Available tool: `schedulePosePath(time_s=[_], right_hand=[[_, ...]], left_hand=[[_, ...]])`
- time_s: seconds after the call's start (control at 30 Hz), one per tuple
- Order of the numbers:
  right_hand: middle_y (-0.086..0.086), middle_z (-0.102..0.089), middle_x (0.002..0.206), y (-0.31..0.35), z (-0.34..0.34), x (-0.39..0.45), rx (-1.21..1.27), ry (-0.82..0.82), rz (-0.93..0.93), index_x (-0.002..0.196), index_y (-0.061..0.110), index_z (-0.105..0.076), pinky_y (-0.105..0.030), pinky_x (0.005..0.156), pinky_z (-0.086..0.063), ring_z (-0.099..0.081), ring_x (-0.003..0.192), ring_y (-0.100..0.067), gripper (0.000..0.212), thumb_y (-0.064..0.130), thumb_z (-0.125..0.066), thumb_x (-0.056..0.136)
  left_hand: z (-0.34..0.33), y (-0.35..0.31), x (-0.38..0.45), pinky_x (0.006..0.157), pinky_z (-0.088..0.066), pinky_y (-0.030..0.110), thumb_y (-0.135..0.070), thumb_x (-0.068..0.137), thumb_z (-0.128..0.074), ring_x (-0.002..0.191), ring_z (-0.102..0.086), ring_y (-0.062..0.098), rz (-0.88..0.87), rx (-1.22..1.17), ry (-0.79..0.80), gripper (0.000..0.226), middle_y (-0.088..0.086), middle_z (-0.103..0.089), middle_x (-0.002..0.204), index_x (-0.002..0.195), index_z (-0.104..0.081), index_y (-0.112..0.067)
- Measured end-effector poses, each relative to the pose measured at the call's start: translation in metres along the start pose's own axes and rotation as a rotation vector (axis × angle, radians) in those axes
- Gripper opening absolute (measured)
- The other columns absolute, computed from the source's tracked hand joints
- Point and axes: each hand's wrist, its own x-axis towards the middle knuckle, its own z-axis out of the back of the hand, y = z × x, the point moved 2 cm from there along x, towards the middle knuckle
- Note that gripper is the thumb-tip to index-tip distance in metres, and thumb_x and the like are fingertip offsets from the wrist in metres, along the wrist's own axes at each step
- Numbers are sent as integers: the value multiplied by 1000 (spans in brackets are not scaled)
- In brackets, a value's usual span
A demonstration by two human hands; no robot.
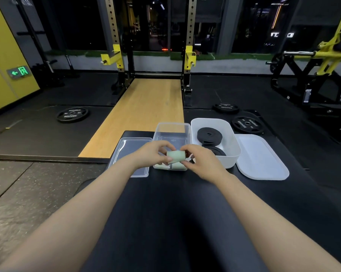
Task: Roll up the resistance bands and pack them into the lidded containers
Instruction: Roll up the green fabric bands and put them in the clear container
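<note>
A rolled pale green resistance band is held between both hands just above the near end of a clear container. My left hand pinches its left end and my right hand grips its right end. More pale green band lies in the clear container below the roll. To the right, a white container holds two coiled black bands. The clear lid lies left of the clear container, and the white lid lies right of the white one.
Everything sits on a black bench pad. Beyond it lie a wooden lifting platform and a squat rack. Weight plates rest on the floor at right, one at left. A yellow machine stands far right.
</note>
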Motion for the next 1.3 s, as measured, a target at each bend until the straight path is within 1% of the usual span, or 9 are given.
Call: schedulePosePath(time_s=[0.2, 0.4, 0.57, 0.7, 0.8, 0.87, 0.97, 1.13, 1.3], right_hand=[[13, -50, 97, -21, -11, 48, -26, -24, -17, 110, 17, -56, -29, 73, -46, -53, 72, -12, 24, 19, -63, 88], [6, -50, 106, -40, -26, 82, -15, -2, -41, 104, 16, -49, -38, 77, -48, -57, 87, -22, 20, 11, -59, 88], [5, -52, 111, -53, -34, 103, 206, 97, -140, 105, 18, -50, -25, 75, -50, -59, 91, -15, 27, 24, -68, 86], [1, -58, 111, -61, -43, 117, 178, 201, -190, 117, 18, -51, -30, 82, -51, -60, 95, -19, 35, 24, -68, 86], [8, -57, 85, -60, -50, 126, 22, 320, -162, 110, 15, -61, -20, 64, -45, -56, 84, -17, 27, 24, -69, 85], [10, -54, 79, -60, -55, 130, -20, 352, -169, 105, 14, -63, -15, 56, -39, -53, 78, -15, 23, 23, -69, 84], [-3, -65, 90, -60, -65, 137, -114, 401, -157, 102, 9, -66, -26, 65, -48, -58, 81, -21, 22, 20, -67, 83], [4, -56, 70, -64, -83, 144, -165, 470, -170, 84, 12, -65, -25, 57, -41, -50, 68, -16, 12, 22, -69, 81], [3, -55, 71, -64, -91, 148, -225, 534, -178, 83, 15, -63, -27, 56, -40, -50, 68, -17, 9, 19, -69, 78]], left_hand=[[17, 13, 46, 55, -53, 21, -12, 86, -66, 68, -69, 14, 24, -85, -18, 27, 1, -63, 103, 110, -55, -17], [16, 32, 85, 60, -40, 11, -9, 74, -74, 76, -57, 7, 19, -32, -200, 26, -3, -63, 101, 96, -63, -18], [10, 53, 102, 53, -40, 10, -6, 76, -72, 72, -62, 20, -5, -9, -271, 25, -4, -61, 101, 87, -55, -20], [9, 64, 110, 57, -42, 20, -8, 76, -74, 85, -66, 25, 23, 36, -235, 26, -3, -60, 105, 89, -55, -21], [10, 68, 116, 57, -34, 15, -17, 80, -72, 85, -56, 16, 28, 150, -167, 23, -3, -58, 109, 99, -58, -16], [9, 65, 122, 66, -35, 20, -18, 84, -67, 89, -49, 15, 27, 320, -107, 23, 1, -57, 110, 104, -57, -12], [7, 60, 132, 72, -38, 28, -22, 86, -64, 96, -51, 22, 44, 638, -25, 24, 4, -57, 111, 106, -55, -15], [1, 67, 143, 102, -27, 29, -32, 87, -62, 105, -54, 17, 16, 897, 46, 25, -4, -65, 110, 109, -58, -20], [-2, 77, 148, 91, -34, 25, -37, 82, -68, 107, -49, 20, -9, 932, 105, 31, -2, -65, 107, 106, -61, -18]])
